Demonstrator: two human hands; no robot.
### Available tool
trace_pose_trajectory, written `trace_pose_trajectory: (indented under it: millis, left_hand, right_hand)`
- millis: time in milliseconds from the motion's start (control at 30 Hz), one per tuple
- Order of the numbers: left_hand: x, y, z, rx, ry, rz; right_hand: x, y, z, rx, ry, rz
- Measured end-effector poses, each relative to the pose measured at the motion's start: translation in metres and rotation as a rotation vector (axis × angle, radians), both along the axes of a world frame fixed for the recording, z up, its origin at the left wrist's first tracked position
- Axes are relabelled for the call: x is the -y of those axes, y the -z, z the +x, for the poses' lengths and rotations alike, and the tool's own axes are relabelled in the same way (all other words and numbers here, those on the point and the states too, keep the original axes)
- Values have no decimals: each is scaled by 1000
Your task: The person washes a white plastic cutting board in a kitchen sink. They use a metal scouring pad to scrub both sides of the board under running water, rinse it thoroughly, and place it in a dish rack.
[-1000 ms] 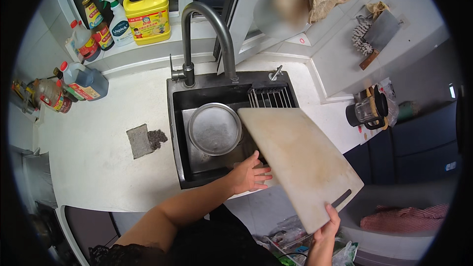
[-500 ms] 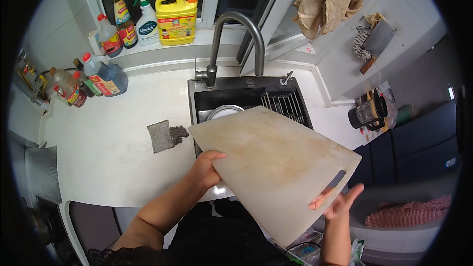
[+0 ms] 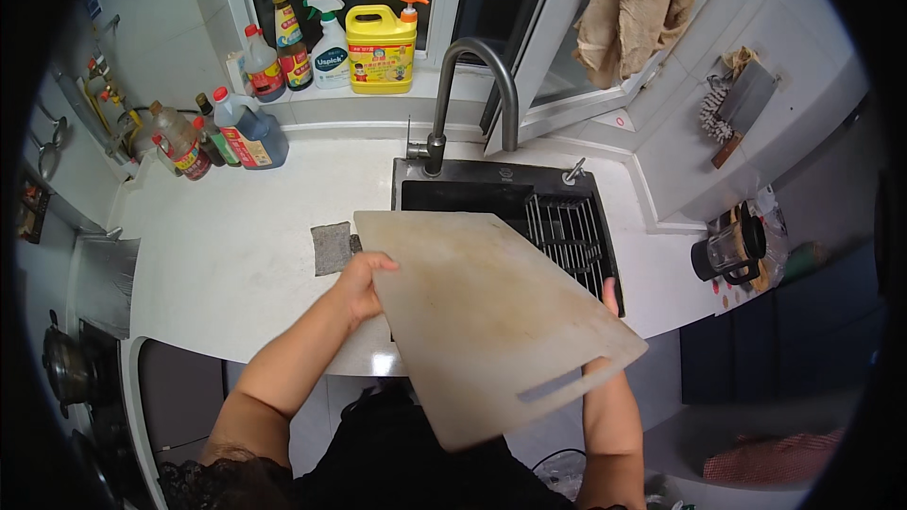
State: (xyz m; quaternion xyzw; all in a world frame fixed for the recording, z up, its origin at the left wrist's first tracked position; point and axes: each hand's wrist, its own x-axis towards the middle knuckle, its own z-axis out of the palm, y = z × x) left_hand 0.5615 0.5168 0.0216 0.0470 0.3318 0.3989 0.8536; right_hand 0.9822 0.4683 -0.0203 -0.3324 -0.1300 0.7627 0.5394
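A large off-white cutting board [image 3: 482, 312] with brownish stains is held up tilted in front of me, between my body and the sink. Its slotted handle end points toward the lower right. My left hand [image 3: 363, 285] grips the left edge, thumb on the top face and fingers out of sight beneath. My right hand [image 3: 610, 298] supports the right edge from below; its thumb shows beyond the edge while the board covers the fingers. Partly behind the board lies the dark sink [image 3: 463, 196] with a wire rack [image 3: 573, 238] inside and a grey tap [image 3: 436, 137] above.
A grey cloth [image 3: 332, 249] lies on the white counter [image 3: 222, 269], left of the board. Sauce bottles [image 3: 250, 134] stand at the back left; a yellow jug [image 3: 382, 49] and spray bottle [image 3: 331, 45] occupy the sill. At right are a blender [image 3: 732, 247] and a hanging cleaver [image 3: 748, 99].
The board has swung clockwise, its handle end coming lower and leftward. My right hand has left the handle slot for the right edge farther up. The view has shifted.
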Motion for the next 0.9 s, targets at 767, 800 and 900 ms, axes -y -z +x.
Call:
trace_pose_trajectory:
  millis: [767, 800, 900]
  left_hand:
    - [85, -108, 24, -150, -328, 147]
    - [80, -113, 21, -168, -348, 132]
    - [67, -108, -7, -191, -339, 139]
  right_hand:
    - [46, -100, -158, -84, -254, -80]
    - [44, -96, -153, -175, -339, -53]
    - [23, -63, -122, -204, -600, -19]
